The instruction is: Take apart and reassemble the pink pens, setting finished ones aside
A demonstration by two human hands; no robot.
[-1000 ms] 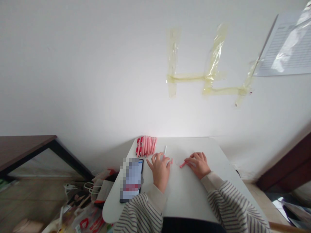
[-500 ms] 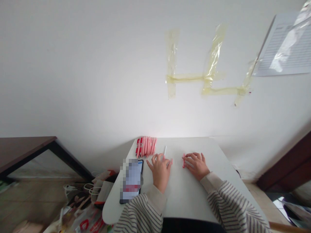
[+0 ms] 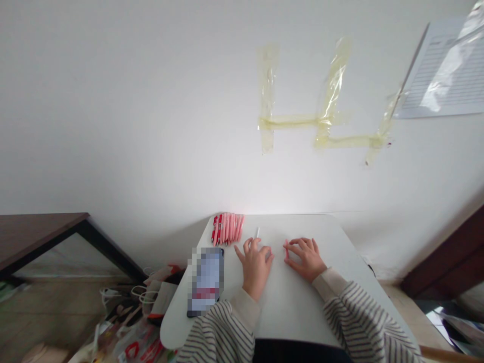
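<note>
On the white table my right hand (image 3: 307,258) pinches a short pink pen part (image 3: 286,249) between thumb and fingers, the piece standing roughly lengthwise. To its left, my left hand (image 3: 257,264) has its thumb and index finger close together at another small pink pen part (image 3: 270,253), mostly covered by the fingers; its other fingers are spread. Just beyond the left fingertips lies a thin white stick (image 3: 258,232), its near end hidden by the hand. A row of pink and red pens (image 3: 228,228) lies side by side at the table's back left corner.
A phone (image 3: 207,282) with a blurred screen lies at the left of the white table (image 3: 291,317). The wall (image 3: 170,126) rises directly behind it. A brown table (image 3: 41,229) stands to the left, with bags and clutter (image 3: 139,322) on the floor.
My left hand has shifted slightly to the right, towards my right hand, and now covers more of its pink piece. My right hand has barely moved.
</note>
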